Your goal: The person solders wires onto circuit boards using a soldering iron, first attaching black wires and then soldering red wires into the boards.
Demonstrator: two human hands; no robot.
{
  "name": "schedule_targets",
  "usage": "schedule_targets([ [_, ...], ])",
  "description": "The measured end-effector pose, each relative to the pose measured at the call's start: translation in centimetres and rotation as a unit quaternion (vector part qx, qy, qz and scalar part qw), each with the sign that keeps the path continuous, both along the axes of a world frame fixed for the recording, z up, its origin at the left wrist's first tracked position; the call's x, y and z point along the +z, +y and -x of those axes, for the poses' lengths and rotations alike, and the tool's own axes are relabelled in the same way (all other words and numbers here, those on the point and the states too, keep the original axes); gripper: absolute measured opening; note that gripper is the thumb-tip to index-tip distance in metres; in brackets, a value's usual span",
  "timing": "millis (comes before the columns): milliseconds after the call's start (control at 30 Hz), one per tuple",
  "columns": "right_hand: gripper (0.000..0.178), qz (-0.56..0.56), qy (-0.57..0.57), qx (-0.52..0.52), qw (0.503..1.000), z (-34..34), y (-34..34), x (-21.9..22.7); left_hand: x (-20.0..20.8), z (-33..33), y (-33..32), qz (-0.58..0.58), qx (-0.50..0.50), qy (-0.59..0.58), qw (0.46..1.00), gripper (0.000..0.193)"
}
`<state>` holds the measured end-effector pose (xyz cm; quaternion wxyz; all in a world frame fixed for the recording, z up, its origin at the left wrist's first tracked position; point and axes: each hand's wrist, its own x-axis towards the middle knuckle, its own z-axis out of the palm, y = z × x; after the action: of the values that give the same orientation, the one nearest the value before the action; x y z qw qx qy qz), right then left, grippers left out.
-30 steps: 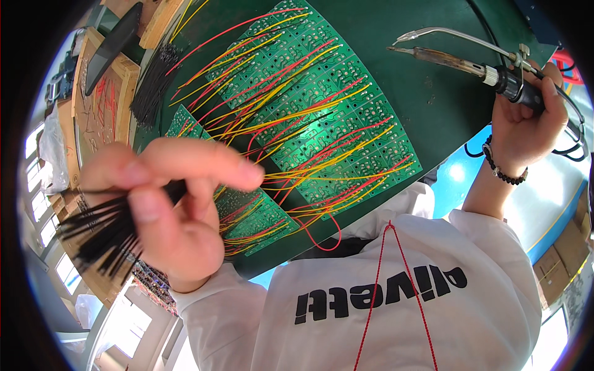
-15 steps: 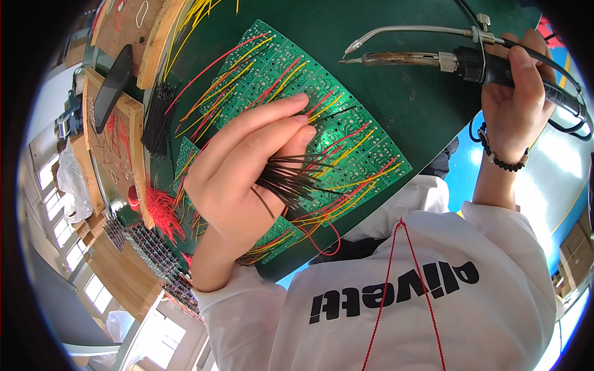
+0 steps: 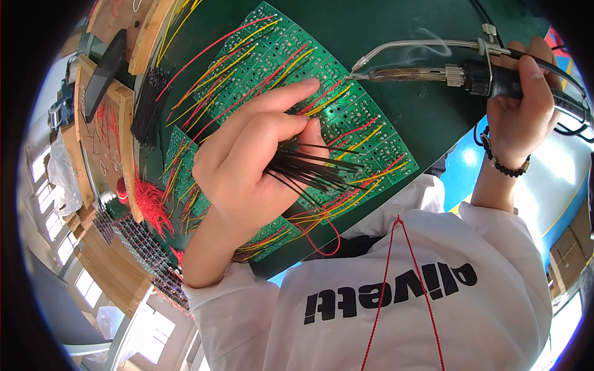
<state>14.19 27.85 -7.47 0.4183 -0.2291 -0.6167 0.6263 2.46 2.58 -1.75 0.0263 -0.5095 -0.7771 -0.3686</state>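
Over green circuit board (image 3: 357, 110) | left hand (image 3: 247, 157): clamped on black wires (image 3: 309, 167) | right hand (image 3: 523, 117): wrapped around soldering iron (image 3: 476, 79)

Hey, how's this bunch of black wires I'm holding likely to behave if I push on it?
The black wires would probably bend but stay a little springy, since they jut out fairly straight. They're likely light, being thin strands. Single ones may splay or slip, as their free ends fan apart beyond your left grip.

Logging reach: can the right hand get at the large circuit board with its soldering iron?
Likely yes: the right hand points the soldering iron at the large circuit board, and the left hand leaves the edge there uncovered.
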Motion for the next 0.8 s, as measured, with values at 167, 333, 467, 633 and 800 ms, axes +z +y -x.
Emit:
schedule_targets([
  [167,0.018,-0.306,0.028,0.052,0.95,-0.2,1.2,-1.4,0.2,-0.2,0.0,0.013,0.012,-0.025,1.0,0.013],
  [333,0.02,-0.074,0.01,0.158,0.985,-0.7,2.1,0.0,0.1,0.0,0.0,0.008,0.008,-0.011,1.0,0.014],
  [467,0.043,-0.495,-0.04,0.078,0.865,-0.3,2.0,-0.5,0.1,0.2,0.0,0.001,-0.001,0.001,1.0,0.013],
  [633,0.046,-0.538,-0.06,0.046,0.84,0.1,1.6,-0.3,0.2,-0.1,0.0,0.01,0.01,-0.01,1.0,0.012],
  [800,0.02,0.119,0.033,0.135,0.983,0.2,0.2,1.2,0.1,0.0,-0.1,0.011,0.009,0.001,1.0,0.012],
])
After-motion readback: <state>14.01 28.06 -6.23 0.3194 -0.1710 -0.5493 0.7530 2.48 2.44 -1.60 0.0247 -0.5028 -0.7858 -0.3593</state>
